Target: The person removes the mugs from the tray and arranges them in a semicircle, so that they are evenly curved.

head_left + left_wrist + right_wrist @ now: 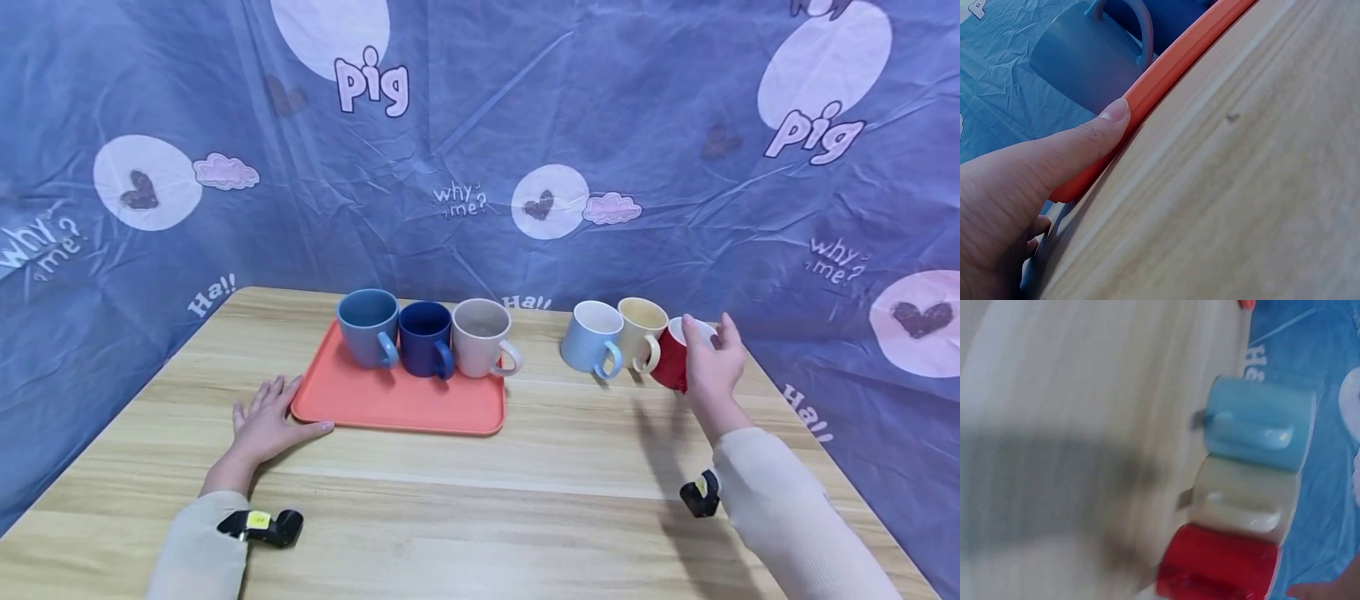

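My left hand point(266, 425) spreads at the near left corner of an orange tray point(405, 408), its thumb along the tray's front edge. In the left wrist view the thumb point(1107, 122) touches the tray's rim. Three mugs stand in a row on the tray: grey-blue point(363, 333), dark blue point(422, 342) and pale grey point(474, 342). On the right, my right hand point(714, 358) is beside and above a red mug point(667, 358), fingers apart. The right wrist view has only a fingertip point(1316, 590), just off the red mug's rim.
A cream mug point(639, 329) stands against the red one, with a light blue mug point(588, 337) on its left. All three are on the wooden table point(480, 517). A blue patterned cloth point(465, 142) hangs behind the table and along its sides.
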The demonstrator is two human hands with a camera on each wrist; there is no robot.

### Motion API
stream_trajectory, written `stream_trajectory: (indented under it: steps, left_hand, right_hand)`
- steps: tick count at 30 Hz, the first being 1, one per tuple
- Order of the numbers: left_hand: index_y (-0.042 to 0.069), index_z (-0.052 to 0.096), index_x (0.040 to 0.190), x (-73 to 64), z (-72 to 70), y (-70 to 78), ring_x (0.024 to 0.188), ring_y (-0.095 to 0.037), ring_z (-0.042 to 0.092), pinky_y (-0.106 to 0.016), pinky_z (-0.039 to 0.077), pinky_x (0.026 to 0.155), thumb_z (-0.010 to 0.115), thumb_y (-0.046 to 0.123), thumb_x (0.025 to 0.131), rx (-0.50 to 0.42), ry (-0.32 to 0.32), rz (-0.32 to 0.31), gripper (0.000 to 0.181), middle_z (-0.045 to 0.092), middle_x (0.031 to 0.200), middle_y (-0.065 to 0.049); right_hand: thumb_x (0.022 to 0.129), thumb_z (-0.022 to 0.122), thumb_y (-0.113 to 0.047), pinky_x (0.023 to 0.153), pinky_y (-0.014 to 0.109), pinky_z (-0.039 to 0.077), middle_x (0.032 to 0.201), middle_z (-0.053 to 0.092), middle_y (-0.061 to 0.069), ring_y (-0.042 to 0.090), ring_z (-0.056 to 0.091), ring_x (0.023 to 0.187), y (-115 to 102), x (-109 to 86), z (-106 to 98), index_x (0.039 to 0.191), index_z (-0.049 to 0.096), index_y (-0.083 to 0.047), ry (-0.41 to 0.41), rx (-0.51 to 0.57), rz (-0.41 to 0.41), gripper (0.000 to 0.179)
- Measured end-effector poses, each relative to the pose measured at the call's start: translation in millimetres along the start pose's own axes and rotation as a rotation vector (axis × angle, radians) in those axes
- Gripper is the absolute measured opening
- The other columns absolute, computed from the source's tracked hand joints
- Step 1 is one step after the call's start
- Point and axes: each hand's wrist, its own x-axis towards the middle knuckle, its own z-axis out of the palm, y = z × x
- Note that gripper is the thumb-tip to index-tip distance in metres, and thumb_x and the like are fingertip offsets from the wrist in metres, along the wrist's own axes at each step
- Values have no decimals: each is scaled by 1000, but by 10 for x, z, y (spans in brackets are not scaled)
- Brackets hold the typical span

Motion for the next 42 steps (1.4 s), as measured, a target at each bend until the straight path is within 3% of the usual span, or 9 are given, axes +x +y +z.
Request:
stream_trajectory:
  steps: [8,15,25,32,42]
  left_hand:
    - [6,19,137,-2,4,0,123,-45,-2,-63,-15,85,60,63,63,-6,-1,-4,102,11,135,-31]
    - [7,19,137,2,5,-9,123,-46,-1,-63,-15,85,60,64,63,-3,4,-4,102,11,135,-31]
    - [5,20,137,-6,-6,19,123,-45,-2,-63,-16,85,60,63,63,-10,2,-5,102,10,135,-32]
    - [5,19,137,-5,-9,24,123,-45,-2,-63,-16,85,60,63,63,-7,-4,-3,102,10,135,-32]
    - [5,20,137,-11,-15,40,123,-45,-2,-63,-15,85,60,63,63,-11,-4,-7,102,10,135,-32]
  right_hand:
    - [80,61,-26,96,19,23,134,33,11,17,31,120,-188,-181,278,134,32,-11,-71,-15,-65,63]
    - [79,63,-24,93,26,31,129,40,13,23,38,115,-190,-363,551,131,37,-6,-137,1,-128,60]
    - [80,62,-18,94,33,31,127,39,21,32,38,114,-37,-649,858,129,35,1,-302,23,-112,60]
    - [79,64,-20,94,34,30,130,35,21,33,34,117,97,-782,964,132,32,0,-445,-43,-83,65]
    - [77,65,-17,91,39,34,129,35,24,39,38,112,307,-977,1122,129,35,3,-536,-65,-60,63]
